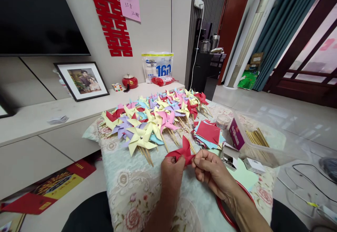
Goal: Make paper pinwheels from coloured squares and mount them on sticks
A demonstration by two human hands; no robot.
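Living rm w/ a tiled floor; low table [126, 186] under a floral cloth sits in front of a long white TV bench [31, 119]. Both hands meet over the table's near-centre: left hand [172, 168] & right hand [210, 170] each pinch a red paper pinwheel [182, 152], fingers closed on its folded blades, L at the lower-left edge, R at the lower-right by the centre. Just behind lies a big heap of finished pinwheels [155, 119] – yellow, pink, purple, blue, red – on wooden sticks. Stack of paper squares [207, 133], red on top, sits right of the hands, near a clear plastic bin [263, 137] holding sticks. Framed photo [81, 81] leans on the bench.
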